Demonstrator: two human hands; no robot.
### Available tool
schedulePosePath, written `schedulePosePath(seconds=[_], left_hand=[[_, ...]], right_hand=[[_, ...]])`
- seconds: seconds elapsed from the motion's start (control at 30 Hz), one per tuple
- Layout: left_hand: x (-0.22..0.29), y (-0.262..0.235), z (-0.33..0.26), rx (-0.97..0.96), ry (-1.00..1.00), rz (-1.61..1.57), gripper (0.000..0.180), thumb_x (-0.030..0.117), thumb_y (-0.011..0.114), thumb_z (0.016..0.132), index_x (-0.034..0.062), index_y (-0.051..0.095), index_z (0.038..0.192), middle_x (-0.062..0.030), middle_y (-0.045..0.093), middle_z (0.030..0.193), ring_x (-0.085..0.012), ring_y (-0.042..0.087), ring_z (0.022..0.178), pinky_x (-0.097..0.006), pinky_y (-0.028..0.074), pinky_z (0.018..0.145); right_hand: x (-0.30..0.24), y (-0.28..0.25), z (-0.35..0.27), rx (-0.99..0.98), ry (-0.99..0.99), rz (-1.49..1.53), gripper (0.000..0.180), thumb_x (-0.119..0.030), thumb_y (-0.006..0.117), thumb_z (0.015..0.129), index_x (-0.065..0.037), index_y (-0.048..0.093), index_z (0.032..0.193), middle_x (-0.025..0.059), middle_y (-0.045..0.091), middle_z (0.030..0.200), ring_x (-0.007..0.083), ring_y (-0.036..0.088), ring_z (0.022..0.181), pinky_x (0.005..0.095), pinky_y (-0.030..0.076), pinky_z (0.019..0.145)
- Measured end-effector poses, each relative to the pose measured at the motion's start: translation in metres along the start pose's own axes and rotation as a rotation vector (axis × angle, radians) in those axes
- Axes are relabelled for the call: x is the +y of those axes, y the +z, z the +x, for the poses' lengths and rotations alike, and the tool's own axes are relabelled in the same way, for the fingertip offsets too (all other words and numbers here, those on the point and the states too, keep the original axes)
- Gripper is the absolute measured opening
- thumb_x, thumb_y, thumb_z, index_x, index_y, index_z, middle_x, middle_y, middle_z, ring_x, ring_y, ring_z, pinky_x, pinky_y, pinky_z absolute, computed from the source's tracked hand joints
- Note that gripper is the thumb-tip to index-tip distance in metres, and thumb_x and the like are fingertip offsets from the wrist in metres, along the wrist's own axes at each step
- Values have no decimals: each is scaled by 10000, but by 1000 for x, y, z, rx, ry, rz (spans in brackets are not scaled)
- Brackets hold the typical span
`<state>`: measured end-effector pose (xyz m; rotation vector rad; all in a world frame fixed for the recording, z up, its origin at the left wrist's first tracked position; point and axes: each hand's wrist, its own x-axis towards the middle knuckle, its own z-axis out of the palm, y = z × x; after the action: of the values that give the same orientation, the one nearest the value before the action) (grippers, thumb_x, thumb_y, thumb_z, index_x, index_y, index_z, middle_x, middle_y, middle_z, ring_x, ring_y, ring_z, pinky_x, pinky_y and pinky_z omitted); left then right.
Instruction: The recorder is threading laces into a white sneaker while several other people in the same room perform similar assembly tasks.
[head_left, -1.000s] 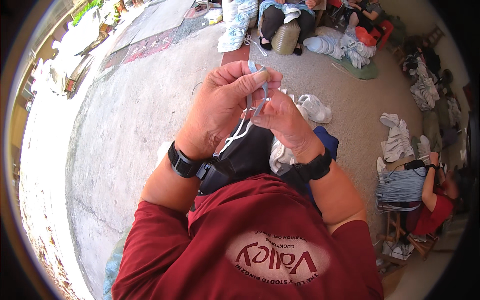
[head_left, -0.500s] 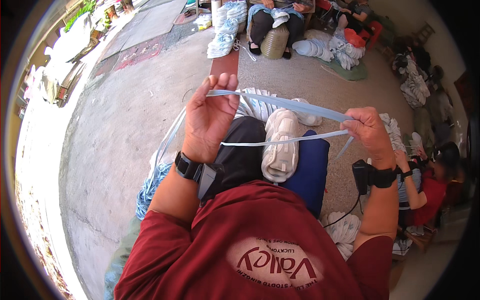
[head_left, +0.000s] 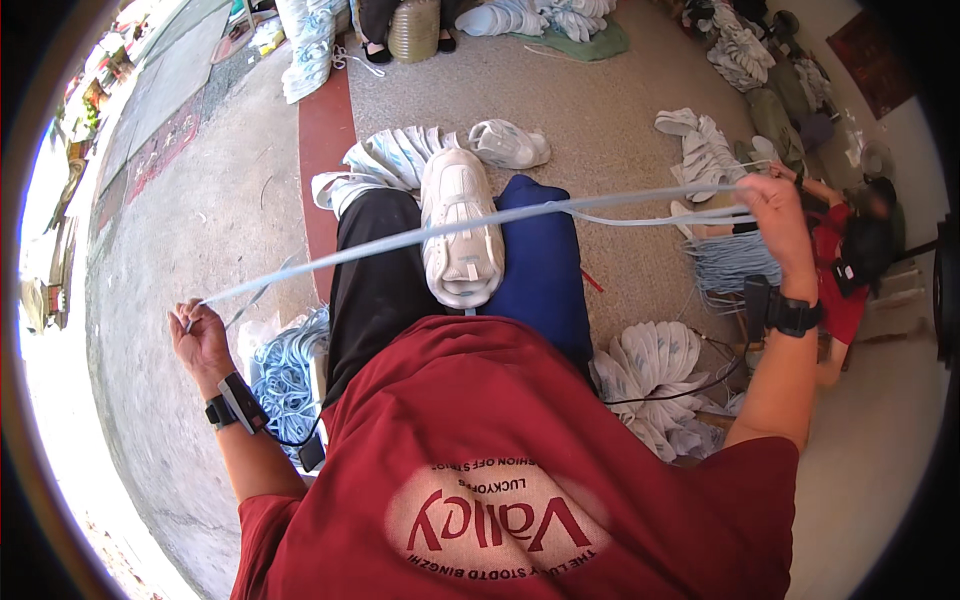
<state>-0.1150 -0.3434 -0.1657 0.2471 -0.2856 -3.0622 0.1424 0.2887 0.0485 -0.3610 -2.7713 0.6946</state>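
Observation:
My left hand (head_left: 198,336) is out at the far left, closed on one end of a long pale blue shoelace (head_left: 470,225). My right hand (head_left: 775,208) is stretched far to the right, closed on the other end, where the lace doubles back in a loop. The lace runs taut across the picture above a white sneaker (head_left: 460,228) that rests sole-down on my lap, between a black trouser leg (head_left: 375,280) and a blue cloth (head_left: 545,265). Both wrists carry black bands.
A bundle of pale blue laces (head_left: 285,375) lies by my left side. Piles of white shoe uppers (head_left: 655,385) sit at my right and ahead (head_left: 400,160). Another person (head_left: 850,260) in red sits at the right. More white piles (head_left: 715,140) and sacks lie beyond.
My hands, together in front of me a second ago, have drawn far apart, pulling the lace out straight and taut. The view has tilted down onto the sneaker.

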Motion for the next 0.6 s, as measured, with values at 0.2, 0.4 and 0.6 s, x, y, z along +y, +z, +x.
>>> schedulePosePath(seconds=[0.2,0.4,0.6], left_hand=[[87,-172,-11,432,-148,272,304,227,511,911,27,418,702,-61,442,642,-181,487,618,-263,533,595],[116,-241,-71,721,-884,1438,268,205,639,789,-48,575,854,-176,620,742,-269,610,631,-339,516,586],[-25,-94,13,-280,-153,1991,183,123,652,757,-29,613,850,-44,608,745,-101,510,597,-274,427,543]], right_hand=[[52,106,-67,-712,344,273,160,-140,602,775,10,655,790,20,544,575,106,519,592,268,413,565],[52,135,-50,-307,258,374,165,-150,595,789,4,654,799,53,571,582,120,532,579,282,429,568],[-33,143,29,-330,-233,463,289,-238,588,761,9,526,625,191,484,574,287,496,521,376,393,545]])
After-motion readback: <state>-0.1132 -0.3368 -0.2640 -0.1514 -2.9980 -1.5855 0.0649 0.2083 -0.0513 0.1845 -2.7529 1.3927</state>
